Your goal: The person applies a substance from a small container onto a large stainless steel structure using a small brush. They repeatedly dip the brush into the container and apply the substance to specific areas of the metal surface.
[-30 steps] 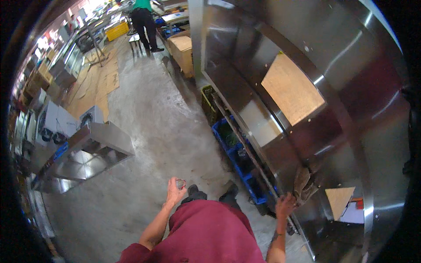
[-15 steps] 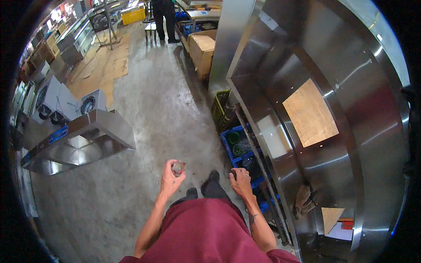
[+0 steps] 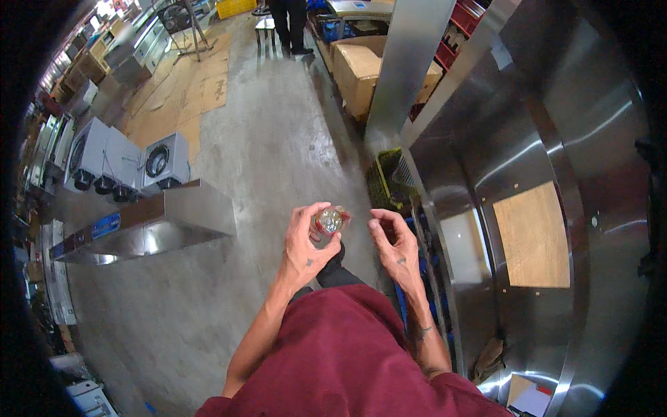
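Observation:
My left hand [image 3: 306,243] is closed round a small round clear container [image 3: 331,220]. The container is glassy and shiny, with red and gold tones at its rim; its contents are too small to tell. Fingers and thumb grip it from the left, in front of my body. My right hand [image 3: 398,247] is raised just to the right, apart from the container. Its fingers are bent and the thumb stands near the index finger, with nothing visible between them. Beside it is a large stainless steel hood-like shell [image 3: 479,215].
A steel range hood [image 3: 160,222] lies on the floor at left, near white fan boxes [image 3: 167,161]. At right stand a yellow-green crate [image 3: 381,182], a cardboard box [image 3: 358,73] and a steel post [image 3: 406,62]. Another person's legs [image 3: 288,24] show at the far end.
Both hands have risen and moved nearer each other, the left one carrying the round clear container. My view has shifted, so the steel shell sits farther right.

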Demonstrator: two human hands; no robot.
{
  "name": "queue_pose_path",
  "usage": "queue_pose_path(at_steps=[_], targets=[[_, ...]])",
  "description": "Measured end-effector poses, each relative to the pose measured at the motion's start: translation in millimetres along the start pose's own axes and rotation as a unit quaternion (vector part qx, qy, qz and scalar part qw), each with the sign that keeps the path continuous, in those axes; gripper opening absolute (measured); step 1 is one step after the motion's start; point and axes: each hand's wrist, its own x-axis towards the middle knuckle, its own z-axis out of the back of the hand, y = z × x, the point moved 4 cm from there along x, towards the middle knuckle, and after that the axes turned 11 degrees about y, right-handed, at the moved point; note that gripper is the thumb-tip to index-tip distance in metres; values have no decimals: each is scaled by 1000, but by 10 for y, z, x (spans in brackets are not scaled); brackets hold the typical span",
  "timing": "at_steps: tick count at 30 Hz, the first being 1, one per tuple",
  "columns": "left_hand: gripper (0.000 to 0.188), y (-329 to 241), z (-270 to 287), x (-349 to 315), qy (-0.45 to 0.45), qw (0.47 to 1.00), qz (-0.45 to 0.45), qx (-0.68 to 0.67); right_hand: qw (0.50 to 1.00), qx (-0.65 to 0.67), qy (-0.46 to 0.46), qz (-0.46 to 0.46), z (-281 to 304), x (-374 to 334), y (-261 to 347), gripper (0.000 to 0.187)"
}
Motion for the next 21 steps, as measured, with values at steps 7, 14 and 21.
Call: queue_pose_path(at_steps=[7,14,21], targets=[[67,-250,150,975,-17,998,-59,27,998,-42,-3,44,99,950,577,26],[66,-265,13,1854,35,995,-91,34,970,-163,-116,140,359,1418,805,13],[67,-336,-102,2798,112,982,-154,2,925,-239,-256,148,652,1748,1053,13]])
